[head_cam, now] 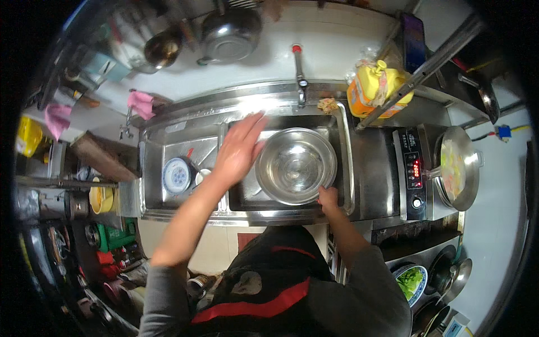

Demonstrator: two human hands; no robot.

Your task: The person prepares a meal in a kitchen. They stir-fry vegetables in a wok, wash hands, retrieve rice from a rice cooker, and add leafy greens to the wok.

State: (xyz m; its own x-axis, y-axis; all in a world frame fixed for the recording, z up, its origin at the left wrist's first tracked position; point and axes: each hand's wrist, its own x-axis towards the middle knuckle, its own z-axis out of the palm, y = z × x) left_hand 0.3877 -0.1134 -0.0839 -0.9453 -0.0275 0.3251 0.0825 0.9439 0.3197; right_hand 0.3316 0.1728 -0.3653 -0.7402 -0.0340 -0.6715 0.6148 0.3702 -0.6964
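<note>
A wide stainless steel basin (pixel 290 168) sits in the right bowl of a double steel sink (pixel 351 168). My right hand (pixel 328 198) grips the basin's near right rim. Raised over the divider between the two bowls, my left hand (pixel 242 151) is slightly blurred, holds nothing and has its fingers stretched toward the back. Whether it touches the basin's left rim I cannot tell. In the left bowl lie a blue-and-white patterned dish (pixel 177 175) and a small white cup or spoon (pixel 203 177), partly hidden by my left forearm.
A tap (pixel 300 82) rises behind the sink. A yellow jug (pixel 374 90) stands at the back right, near a slanted metal post (pixel 421 71). To the right, a pan with food (pixel 454 168) rests on a lit induction cooker (pixel 410 172). Below it is a bowl of greens (pixel 410 284).
</note>
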